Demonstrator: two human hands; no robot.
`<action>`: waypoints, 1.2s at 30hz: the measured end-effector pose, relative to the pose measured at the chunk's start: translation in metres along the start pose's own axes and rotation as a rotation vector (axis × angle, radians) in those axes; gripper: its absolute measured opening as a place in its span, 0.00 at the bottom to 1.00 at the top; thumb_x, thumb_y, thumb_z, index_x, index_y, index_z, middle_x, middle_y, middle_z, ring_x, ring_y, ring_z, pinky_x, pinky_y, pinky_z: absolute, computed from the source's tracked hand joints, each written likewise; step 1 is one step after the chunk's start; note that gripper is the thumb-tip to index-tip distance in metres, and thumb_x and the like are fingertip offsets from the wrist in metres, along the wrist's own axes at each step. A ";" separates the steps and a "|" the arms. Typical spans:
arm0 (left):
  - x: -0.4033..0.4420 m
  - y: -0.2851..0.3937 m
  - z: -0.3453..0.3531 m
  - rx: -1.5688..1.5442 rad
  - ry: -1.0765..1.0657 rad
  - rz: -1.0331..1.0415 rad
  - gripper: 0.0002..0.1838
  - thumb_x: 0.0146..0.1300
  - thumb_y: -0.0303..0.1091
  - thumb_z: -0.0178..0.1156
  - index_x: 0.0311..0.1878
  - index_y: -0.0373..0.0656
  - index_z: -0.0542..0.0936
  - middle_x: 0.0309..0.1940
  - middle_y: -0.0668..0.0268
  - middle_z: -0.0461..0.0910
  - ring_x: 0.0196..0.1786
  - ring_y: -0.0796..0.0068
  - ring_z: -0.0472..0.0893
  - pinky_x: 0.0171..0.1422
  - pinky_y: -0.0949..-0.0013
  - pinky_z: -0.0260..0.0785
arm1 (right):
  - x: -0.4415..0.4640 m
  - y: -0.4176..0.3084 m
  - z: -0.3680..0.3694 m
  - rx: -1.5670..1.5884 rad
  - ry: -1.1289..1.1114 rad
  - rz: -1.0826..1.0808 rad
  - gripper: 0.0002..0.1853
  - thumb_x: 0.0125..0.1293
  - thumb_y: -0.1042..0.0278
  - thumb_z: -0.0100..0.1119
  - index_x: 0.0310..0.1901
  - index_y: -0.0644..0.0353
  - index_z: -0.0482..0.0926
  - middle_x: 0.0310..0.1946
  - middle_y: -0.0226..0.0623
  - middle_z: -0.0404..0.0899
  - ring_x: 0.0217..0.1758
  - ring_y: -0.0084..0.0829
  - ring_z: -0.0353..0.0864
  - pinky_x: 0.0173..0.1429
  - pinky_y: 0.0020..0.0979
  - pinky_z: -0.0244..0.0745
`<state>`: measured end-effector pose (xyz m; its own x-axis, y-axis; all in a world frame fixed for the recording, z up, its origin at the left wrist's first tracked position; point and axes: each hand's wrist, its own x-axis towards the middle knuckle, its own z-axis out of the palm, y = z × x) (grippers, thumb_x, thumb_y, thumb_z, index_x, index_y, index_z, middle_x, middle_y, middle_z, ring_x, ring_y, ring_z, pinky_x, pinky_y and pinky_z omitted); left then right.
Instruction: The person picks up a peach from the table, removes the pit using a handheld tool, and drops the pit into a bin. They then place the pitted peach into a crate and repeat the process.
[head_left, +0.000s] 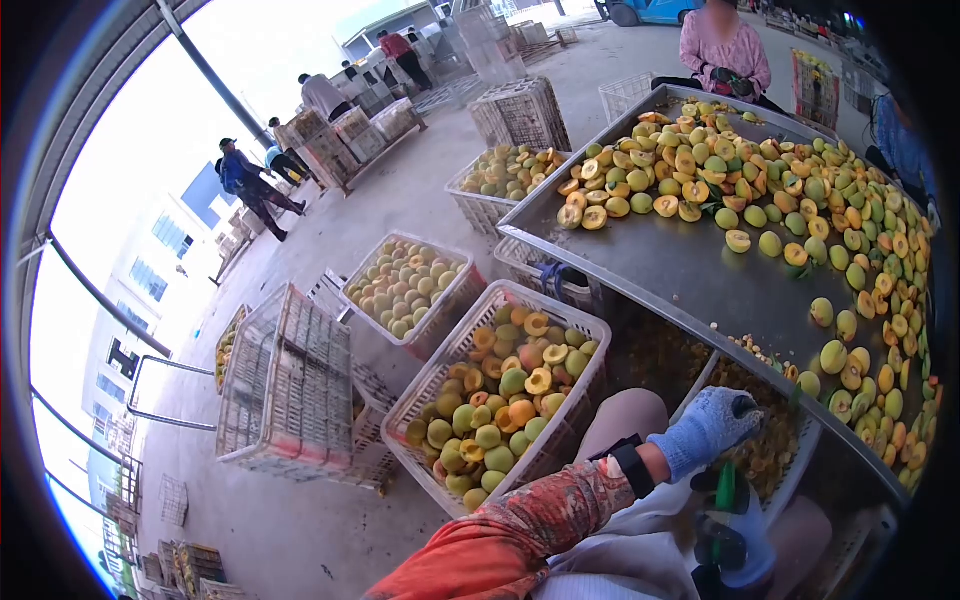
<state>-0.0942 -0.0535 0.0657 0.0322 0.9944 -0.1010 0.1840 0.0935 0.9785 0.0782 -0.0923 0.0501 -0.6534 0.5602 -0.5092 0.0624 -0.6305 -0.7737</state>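
My left hand, in a light blue glove with dark fingertips, reaches out over the crate of scraps below the metal table's edge. Its fingers are curled closed; whatever may be inside them is hidden. Nearer my lap, my right hand wears a glove with dark patches and is closed round a green-handled tool. The working end of that tool cannot be made out. Whole and halved peaches lie on the metal table beyond my hands. Beside my knee stands a crate of peaches, some of them halved.
More filled crates stand to the left, next to stacked crates. Pits and scraps lie in the crate under the table edge. A co-worker sits across the table; other people stand farther off among crates.
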 end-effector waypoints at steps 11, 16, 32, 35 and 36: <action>0.030 -0.052 0.011 0.445 -0.173 0.297 0.12 0.53 0.39 0.56 0.28 0.38 0.79 0.28 0.53 0.78 0.35 0.54 0.77 0.42 0.56 0.69 | 0.017 0.026 -0.026 0.547 -0.407 0.221 0.19 0.59 0.67 0.54 0.52 0.61 0.67 0.26 0.36 0.71 0.19 0.25 0.71 0.21 0.26 0.68; 0.031 -0.046 0.009 0.329 -0.188 0.204 0.10 0.48 0.38 0.60 0.27 0.40 0.79 0.24 0.55 0.75 0.33 0.54 0.77 0.40 0.57 0.69 | 0.038 0.058 -0.060 0.223 -0.117 0.097 0.19 0.63 0.64 0.52 0.54 0.63 0.65 0.28 0.41 0.71 0.22 0.32 0.75 0.24 0.32 0.74; 0.059 -0.079 0.009 0.083 -0.338 0.733 0.10 0.54 0.31 0.57 0.38 0.39 0.79 0.33 0.55 0.79 0.37 0.53 0.78 0.40 0.62 0.70 | 0.028 0.041 -0.052 0.955 -0.536 0.190 0.21 0.59 0.55 0.55 0.50 0.60 0.69 0.22 0.32 0.72 0.18 0.21 0.71 0.22 0.24 0.67; 0.073 -0.104 0.028 0.460 -0.122 0.513 0.14 0.51 0.27 0.58 0.44 0.41 0.78 0.36 0.54 0.79 0.38 0.53 0.78 0.42 0.62 0.71 | 0.031 0.040 -0.057 1.033 -0.584 0.160 0.22 0.58 0.57 0.56 0.50 0.61 0.70 0.20 0.31 0.71 0.16 0.21 0.70 0.20 0.23 0.66; 0.073 -0.104 0.035 0.183 -0.011 0.359 0.15 0.51 0.27 0.58 0.45 0.41 0.77 0.36 0.54 0.79 0.39 0.55 0.79 0.42 0.62 0.71 | 0.032 0.039 -0.058 1.108 -0.632 0.165 0.22 0.58 0.57 0.57 0.50 0.61 0.70 0.20 0.31 0.71 0.16 0.21 0.70 0.20 0.23 0.65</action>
<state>-0.0766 0.0075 -0.0499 0.1364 0.9614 0.2389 0.3310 -0.2715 0.9037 0.1034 -0.0677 -0.0189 -0.9593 0.2742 -0.0671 -0.2817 -0.9459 0.1610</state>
